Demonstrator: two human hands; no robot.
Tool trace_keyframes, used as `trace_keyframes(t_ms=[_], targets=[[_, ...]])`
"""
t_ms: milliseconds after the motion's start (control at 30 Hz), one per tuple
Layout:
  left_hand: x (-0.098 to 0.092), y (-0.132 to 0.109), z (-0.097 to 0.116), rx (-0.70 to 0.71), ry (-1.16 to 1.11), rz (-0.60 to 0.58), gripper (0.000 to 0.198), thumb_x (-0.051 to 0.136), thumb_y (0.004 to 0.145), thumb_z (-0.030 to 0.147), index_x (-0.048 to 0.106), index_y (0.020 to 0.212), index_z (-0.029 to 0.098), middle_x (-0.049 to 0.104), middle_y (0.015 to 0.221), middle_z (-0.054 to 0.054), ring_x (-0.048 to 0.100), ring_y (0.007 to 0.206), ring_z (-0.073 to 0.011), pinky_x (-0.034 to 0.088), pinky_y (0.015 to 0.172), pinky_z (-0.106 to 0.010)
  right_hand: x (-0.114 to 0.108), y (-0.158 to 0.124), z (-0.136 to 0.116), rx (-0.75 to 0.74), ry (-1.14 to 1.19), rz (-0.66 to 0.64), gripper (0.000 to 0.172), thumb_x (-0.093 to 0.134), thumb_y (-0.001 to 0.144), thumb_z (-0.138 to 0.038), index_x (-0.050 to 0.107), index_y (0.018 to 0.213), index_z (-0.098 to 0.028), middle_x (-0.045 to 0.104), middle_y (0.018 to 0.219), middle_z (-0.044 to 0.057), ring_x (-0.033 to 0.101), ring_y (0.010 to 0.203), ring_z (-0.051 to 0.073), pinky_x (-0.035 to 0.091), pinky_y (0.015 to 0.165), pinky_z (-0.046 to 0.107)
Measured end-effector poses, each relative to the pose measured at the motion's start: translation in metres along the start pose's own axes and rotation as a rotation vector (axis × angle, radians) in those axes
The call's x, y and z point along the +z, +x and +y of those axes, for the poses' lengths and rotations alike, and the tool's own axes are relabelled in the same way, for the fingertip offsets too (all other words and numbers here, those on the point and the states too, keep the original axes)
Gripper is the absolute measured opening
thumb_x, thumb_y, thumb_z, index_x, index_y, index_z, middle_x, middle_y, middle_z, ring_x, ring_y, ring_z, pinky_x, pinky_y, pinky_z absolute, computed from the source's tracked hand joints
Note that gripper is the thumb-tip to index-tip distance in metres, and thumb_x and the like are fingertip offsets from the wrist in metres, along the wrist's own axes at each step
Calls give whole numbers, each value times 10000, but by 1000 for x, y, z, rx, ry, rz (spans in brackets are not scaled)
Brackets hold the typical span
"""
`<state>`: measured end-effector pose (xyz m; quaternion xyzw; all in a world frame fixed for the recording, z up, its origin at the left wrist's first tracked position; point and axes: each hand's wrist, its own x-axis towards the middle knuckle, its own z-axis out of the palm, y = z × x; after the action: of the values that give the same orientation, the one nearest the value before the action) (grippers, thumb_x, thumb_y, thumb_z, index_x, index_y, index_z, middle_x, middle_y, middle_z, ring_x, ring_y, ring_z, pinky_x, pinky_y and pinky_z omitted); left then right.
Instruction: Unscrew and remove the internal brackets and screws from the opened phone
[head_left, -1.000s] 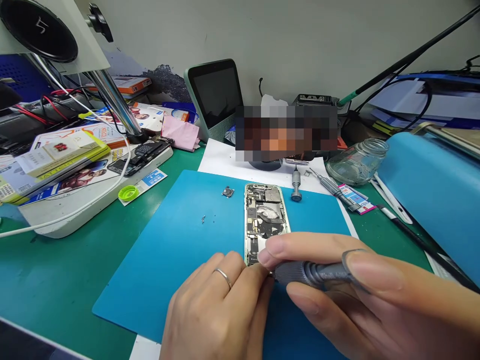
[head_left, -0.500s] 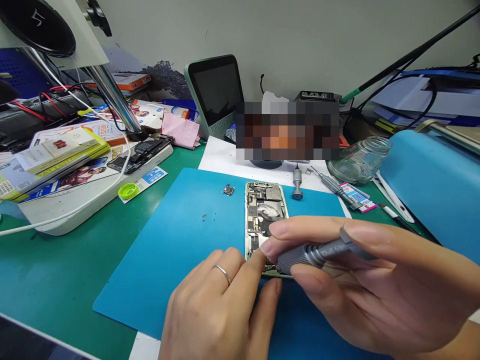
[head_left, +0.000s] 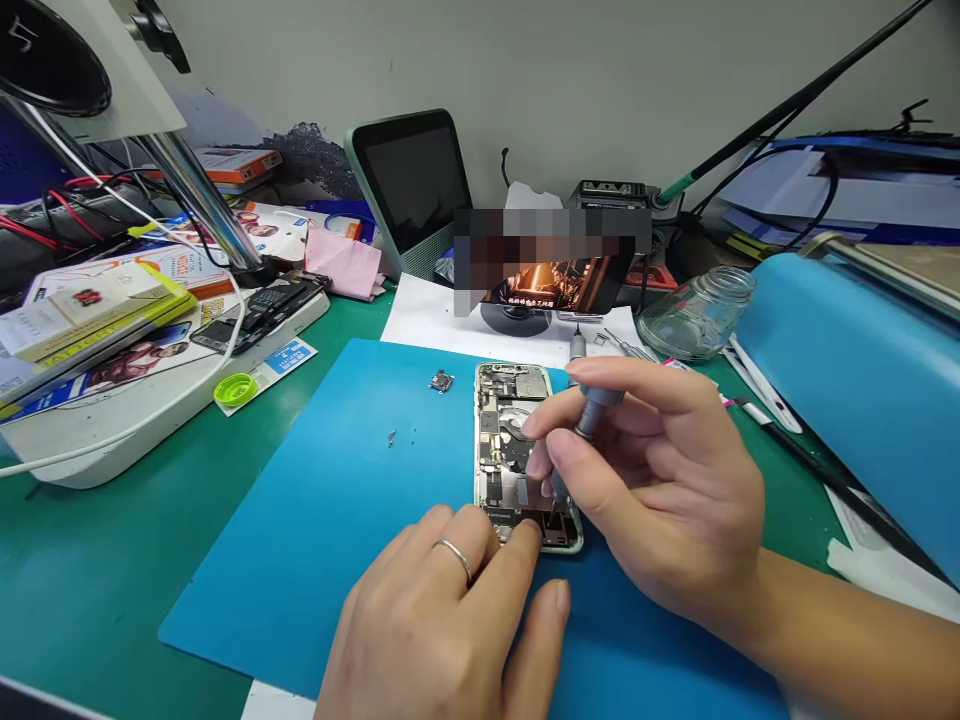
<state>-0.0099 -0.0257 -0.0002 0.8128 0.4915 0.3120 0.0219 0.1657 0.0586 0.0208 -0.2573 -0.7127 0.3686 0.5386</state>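
Note:
An opened phone (head_left: 517,450) with bare inner parts lies on the blue mat (head_left: 300,540). My right hand (head_left: 652,470) pinches a grey screwdriver (head_left: 592,410), held steeply with its tip down at the phone's lower right part. Resting on the phone's lower end is my left hand (head_left: 450,610), its index fingertip near the screwdriver tip and its thumb apart; nothing shows in it. A small metal module (head_left: 441,381) and tiny screws (head_left: 391,438) lie on the mat to the left of the phone.
Behind the mat stand a lit phone screen (head_left: 555,285) and a grey-green display (head_left: 412,180). A glass jar (head_left: 697,312) lies at the right, with a rolled blue mat (head_left: 840,350) beyond. At the left are boxes (head_left: 97,310) and a white platform (head_left: 97,440).
My right hand has turned the screwdriver from nearly level to steep, its tip now in the phone's lower right. The view has shifted slightly to the right.

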Motion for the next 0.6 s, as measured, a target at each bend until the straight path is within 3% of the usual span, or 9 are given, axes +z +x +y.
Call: trace_keyframes(t_ms=[333,600], targets=[[0,0,1,36,0,5,196,584,1079,277,661,1254,237,621,834,18,637,654,-160,535,528,-312,-2,-2,3,-1,-6,-1,459,599,1016,-48,566,1380,-325,714,1032,0,687,791,121,627,619,247],[3,2,2,36,-16,-1,223,580,1077,277,665,1279,238,641,874,5,650,698,-181,561,560,-334,-4,4,0,-111,-120,54,495,634,998,-32,548,1395,-314,741,1072,11,744,830,126,669,697,269]])
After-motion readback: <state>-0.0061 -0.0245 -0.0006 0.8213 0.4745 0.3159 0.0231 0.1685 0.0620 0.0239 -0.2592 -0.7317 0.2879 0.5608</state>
